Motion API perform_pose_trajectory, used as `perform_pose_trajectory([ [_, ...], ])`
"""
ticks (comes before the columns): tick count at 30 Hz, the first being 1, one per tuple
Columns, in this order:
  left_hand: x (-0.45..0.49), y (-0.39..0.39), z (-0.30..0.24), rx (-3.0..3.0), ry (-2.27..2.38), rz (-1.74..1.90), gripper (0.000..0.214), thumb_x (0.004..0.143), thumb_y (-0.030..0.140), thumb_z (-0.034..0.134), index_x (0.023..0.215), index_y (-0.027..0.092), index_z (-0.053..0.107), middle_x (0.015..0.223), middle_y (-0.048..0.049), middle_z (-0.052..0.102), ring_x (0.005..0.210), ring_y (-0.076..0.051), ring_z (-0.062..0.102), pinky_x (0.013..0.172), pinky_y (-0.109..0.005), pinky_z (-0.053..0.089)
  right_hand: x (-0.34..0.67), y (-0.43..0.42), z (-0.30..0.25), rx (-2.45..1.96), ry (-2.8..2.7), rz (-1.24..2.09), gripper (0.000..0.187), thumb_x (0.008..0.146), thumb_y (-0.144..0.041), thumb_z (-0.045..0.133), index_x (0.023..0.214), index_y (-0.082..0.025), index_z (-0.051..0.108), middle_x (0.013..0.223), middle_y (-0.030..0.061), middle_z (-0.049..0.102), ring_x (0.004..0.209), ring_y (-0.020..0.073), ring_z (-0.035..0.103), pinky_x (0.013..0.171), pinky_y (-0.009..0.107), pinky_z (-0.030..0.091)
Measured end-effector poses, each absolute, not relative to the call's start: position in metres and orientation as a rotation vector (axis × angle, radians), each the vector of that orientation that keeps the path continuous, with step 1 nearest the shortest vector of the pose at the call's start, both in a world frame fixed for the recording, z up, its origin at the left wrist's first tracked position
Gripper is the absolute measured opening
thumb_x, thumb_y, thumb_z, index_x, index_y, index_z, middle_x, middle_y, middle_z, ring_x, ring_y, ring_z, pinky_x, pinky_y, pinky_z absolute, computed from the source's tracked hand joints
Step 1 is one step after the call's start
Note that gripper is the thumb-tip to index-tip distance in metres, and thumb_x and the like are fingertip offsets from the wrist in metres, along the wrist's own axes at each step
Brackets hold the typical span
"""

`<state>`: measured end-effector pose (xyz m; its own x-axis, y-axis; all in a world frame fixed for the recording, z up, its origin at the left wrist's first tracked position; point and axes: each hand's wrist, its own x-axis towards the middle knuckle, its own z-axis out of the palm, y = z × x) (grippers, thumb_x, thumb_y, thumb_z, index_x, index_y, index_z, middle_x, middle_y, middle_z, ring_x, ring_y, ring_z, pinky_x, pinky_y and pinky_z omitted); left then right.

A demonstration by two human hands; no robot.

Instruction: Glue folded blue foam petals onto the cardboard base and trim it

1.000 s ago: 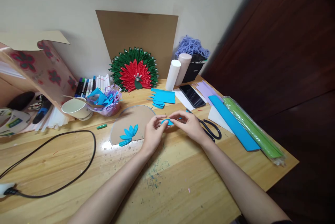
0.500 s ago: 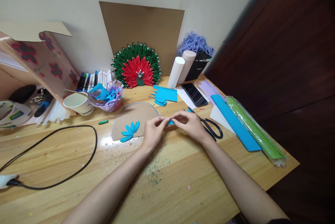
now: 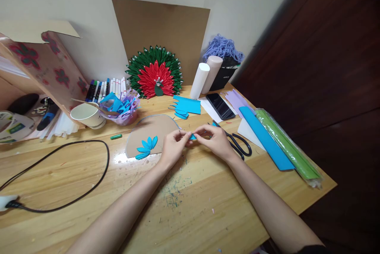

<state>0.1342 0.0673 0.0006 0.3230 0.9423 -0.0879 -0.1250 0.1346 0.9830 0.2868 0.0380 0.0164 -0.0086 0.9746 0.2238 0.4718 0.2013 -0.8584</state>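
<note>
Between my fingertips is a small piece of blue paper [image 3: 192,137], mostly covered by the fingers. My left hand [image 3: 175,146] pinches its left side and my right hand [image 3: 216,141] pinches the right. Left of my hands lies a rounded cardboard piece [image 3: 151,126] with several blue paper petals [image 3: 147,148] fanned near its lower edge. Black-handled scissors [image 3: 241,145] rest beside my right hand, their blades partly hidden by it. Beyond my hands is a blue paper sheet [image 3: 191,105] with strips cut into its left side.
A red and green paper peacock [image 3: 157,76] leans on a cardboard sheet [image 3: 160,20]. A phone [image 3: 220,106], blue paper [image 3: 264,137] and a green packet [image 3: 286,147] lie right. At left are a paper cup [image 3: 86,115], a bowl of scraps [image 3: 126,117] and a black cable [image 3: 108,163].
My view has shifted slightly. Both hands stay in nearly the same place, still pinching the blue paper piece; the petals and scissors lie as before.
</note>
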Motion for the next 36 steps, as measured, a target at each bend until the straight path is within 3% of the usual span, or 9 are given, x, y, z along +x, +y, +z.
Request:
perform_pose_trajectory([
  [14, 0.1321, 0.0672, 0.0004, 1.183, 0.935, 0.957, 0.027, 0.07, 0.037, 0.066, 0.071, 0.01, 0.065, 0.064, -0.0056, 0.065, 0.059, -0.015, 0.062, 0.057, -0.024, 0.05, 0.2849, 0.0385, 0.0118, -1.362, -1.536, 0.796, 0.013, 0.075, -0.028, 0.061, 0.08, -0.018, 0.067, 0.078, 0.0047, 0.07, 0.072, 0.0171, 0.066, 0.068, 0.029, 0.054],
  [20, 0.1321, 0.0671, -0.0018, 1.21, 0.957, 0.958, 0.026, 0.071, 0.037, 0.065, 0.074, 0.011, 0.065, 0.065, -0.0056, 0.066, 0.06, -0.015, 0.062, 0.059, -0.024, 0.049, 0.2852, 0.0406, 0.013, -1.353, -1.459, 0.968, 0.019, 0.073, -0.032, 0.064, 0.084, -0.016, 0.067, 0.082, 0.0062, 0.07, 0.075, 0.017, 0.066, 0.07, 0.028, 0.054],
  [26, 0.1325, 0.065, -0.0055, 1.363, 0.998, 0.973, 0.025, 0.073, 0.036, 0.062, 0.077, 0.011, 0.065, 0.069, -0.0061, 0.066, 0.061, -0.014, 0.06, 0.058, -0.023, 0.046, 0.2868, 0.0421, 0.0114, -1.404, -1.429, 1.03, 0.021, 0.072, -0.035, 0.064, 0.076, -0.014, 0.064, 0.075, 0.0052, 0.067, 0.068, 0.0156, 0.064, 0.064, 0.027, 0.052],
  [36, 0.1316, 0.0623, -0.0059, 1.467, 0.993, 1.0, 0.023, 0.076, 0.034, 0.057, 0.073, 0.013, 0.064, 0.067, -0.0036, 0.064, 0.059, -0.013, 0.057, 0.057, -0.023, 0.044, 0.2879, 0.0388, 0.0142, -1.433, -1.582, 0.901, 0.014, 0.074, -0.03, 0.061, 0.075, -0.016, 0.061, 0.071, 0.0024, 0.064, 0.064, 0.0133, 0.06, 0.06, 0.024, 0.049],
])
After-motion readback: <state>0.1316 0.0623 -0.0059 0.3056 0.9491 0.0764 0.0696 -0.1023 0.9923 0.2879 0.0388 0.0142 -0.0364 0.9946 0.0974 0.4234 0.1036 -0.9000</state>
